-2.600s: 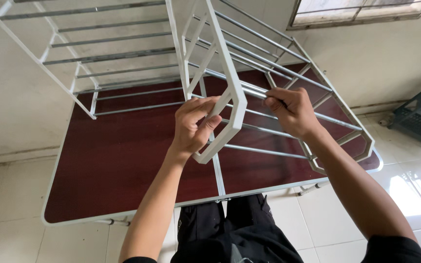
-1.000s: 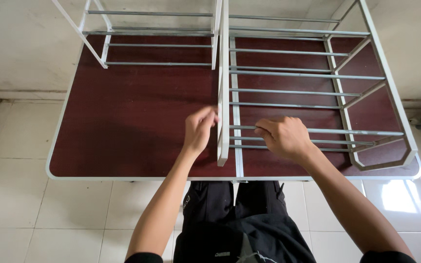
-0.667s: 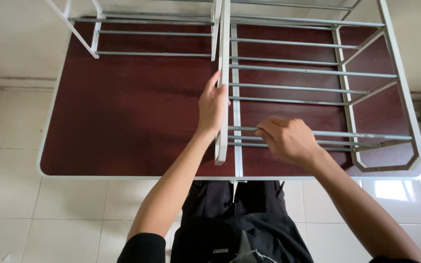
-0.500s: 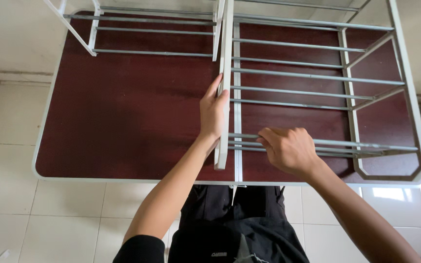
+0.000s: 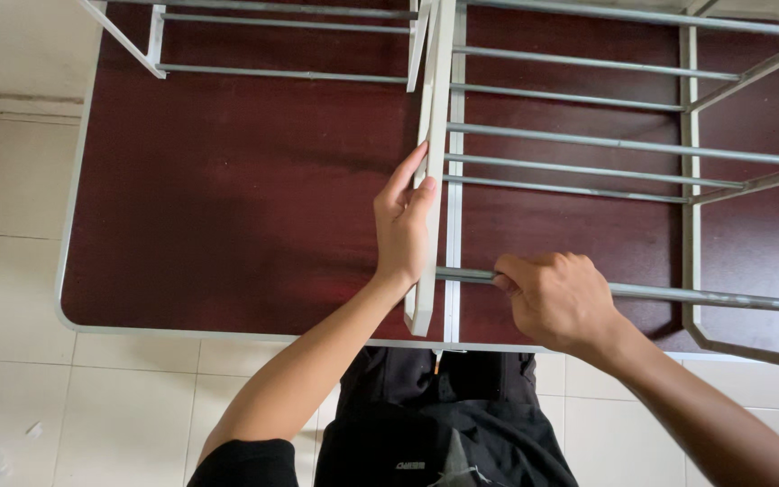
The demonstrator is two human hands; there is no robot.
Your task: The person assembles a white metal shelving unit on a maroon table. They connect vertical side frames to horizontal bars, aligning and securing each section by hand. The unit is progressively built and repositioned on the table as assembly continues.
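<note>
A white metal drying rack (image 5: 588,144) with grey cross rods stands on a dark red table (image 5: 227,198). My left hand (image 5: 403,225) lies flat against the rack's white upright middle frame bar (image 5: 433,180), fingers pointing away from me. My right hand (image 5: 556,302) is closed around the nearest grey rod (image 5: 705,296), close to where it meets the middle bar. The rack's right wing spreads out over the right half of the table. A second section of the rack (image 5: 272,41) sits at the far left of the tabletop.
The table has a pale metal rim (image 5: 69,225) and stands on white floor tiles (image 5: 11,397). My dark trousers (image 5: 426,424) are right at the table's near edge. A wall base (image 5: 11,54) runs along the far left.
The rack went from tilted up in the air to resting over the table. My left hand slid up the middle bar and flattened against it. The view moved closer; my right hand kept its rod.
</note>
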